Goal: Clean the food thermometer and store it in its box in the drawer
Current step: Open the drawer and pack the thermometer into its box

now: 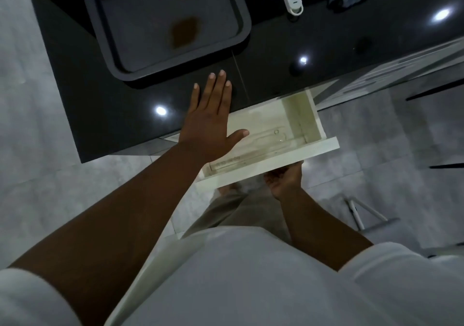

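**Drawer's open, box is in there — pull or push it slow**

My left hand is flat and spread wide, palm down over the front edge of the black tabletop, holding nothing. My right hand is under the front panel of the white drawer, fingers curled up around its lower edge. So the two hands are apart, one bracing and one on the drawer.

Inside the drawer lies a clear plastic box, long and narrow, running along the front wall. There's a thin rod shape in it that's probably the thermometer, but the plastic is so see-through and the light so dim I can't swear to it.

My tip: grip the panel near its middle like this and move it straight, or the light box slides and rattles.

Materials: the tabletop is glossy and mirrors the ceiling lights. The sink is matte dark grey with rounded corners. The drawer is smooth painted board with square edges.
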